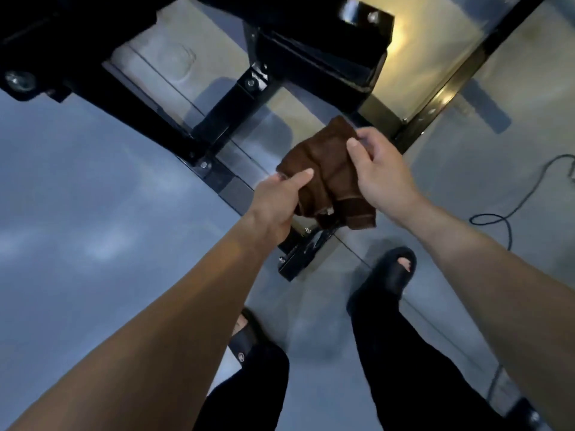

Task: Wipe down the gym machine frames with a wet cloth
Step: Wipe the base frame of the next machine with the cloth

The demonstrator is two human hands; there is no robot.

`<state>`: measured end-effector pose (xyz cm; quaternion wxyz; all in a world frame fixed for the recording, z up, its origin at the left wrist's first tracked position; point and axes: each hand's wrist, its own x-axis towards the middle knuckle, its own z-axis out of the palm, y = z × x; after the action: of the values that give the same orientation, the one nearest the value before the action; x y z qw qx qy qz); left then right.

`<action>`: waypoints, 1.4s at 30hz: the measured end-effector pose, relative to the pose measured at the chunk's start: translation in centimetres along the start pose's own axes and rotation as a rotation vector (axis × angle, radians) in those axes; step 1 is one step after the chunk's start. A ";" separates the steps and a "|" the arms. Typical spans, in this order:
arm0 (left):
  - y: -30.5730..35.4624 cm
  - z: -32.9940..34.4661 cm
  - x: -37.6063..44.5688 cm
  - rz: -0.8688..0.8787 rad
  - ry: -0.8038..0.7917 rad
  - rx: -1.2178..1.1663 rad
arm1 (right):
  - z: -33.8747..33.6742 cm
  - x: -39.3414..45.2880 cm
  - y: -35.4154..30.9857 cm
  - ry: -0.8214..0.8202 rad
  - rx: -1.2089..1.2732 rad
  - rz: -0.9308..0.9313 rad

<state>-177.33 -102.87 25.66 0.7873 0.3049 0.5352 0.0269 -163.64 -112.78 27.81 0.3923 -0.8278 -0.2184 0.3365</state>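
Cloth: 1 crumpled brown fabric cloth (pixel 326 178), above the black metal machine frame (pixel 217 126).
Hands: 2; left hand (pixel 277 206) and right hand (pixel 378 172), fingers clamped on cloth.

Dim bluish light, warm glare top right, soft blur, wide-angle distortion

The brown cloth (pixel 326 178) looks like soft, ribbed terry. The black machine frame (pixel 217 119) is glossy painted metal with shiny bolts. The grey floor (pixel 93 197) is smooth and reflective.
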 end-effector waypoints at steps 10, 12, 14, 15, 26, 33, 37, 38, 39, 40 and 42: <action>-8.7 -1.6 10.4 0.125 0.083 -0.051 | 4.7 3.3 13.8 0.132 0.316 0.143; -9.9 -0.2 14.0 0.169 0.065 -0.037 | 4.6 5.8 17.5 0.178 0.298 0.114; -10.9 1.2 17.6 0.234 0.018 -0.013 | 4.0 8.5 20.7 0.243 0.271 0.085; -11.1 1.9 19.1 0.264 -0.016 -0.015 | 3.7 10.0 21.9 0.263 0.267 0.068; -8.0 6.8 24.0 0.457 -0.276 0.243 | 4.7 15.2 20.4 -0.077 0.409 -0.014; -4.5 4.6 19.4 0.548 -0.383 0.274 | 4.0 13.6 15.7 0.012 0.324 -0.189; -4.6 3.2 18.4 0.531 -0.290 0.280 | 4.8 12.3 15.5 0.117 0.315 -0.156; -4.2 3.1 18.2 0.553 -0.237 0.317 | 4.7 12.2 15.4 0.130 0.321 -0.135; -3.9 2.9 18.4 0.564 -0.179 0.331 | 4.4 12.3 15.5 0.127 0.338 -0.106; -3.5 2.7 18.3 0.588 -0.129 0.338 | 3.9 12.2 15.5 0.128 0.349 -0.087; -2.7 2.1 18.2 0.645 -0.066 0.345 | 2.8 12.0 15.5 0.143 0.379 -0.072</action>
<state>-168.57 -99.31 9.72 0.6922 0.5871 0.3823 0.1732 -156.00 -113.15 9.54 0.5671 -0.7527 -0.1522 0.2977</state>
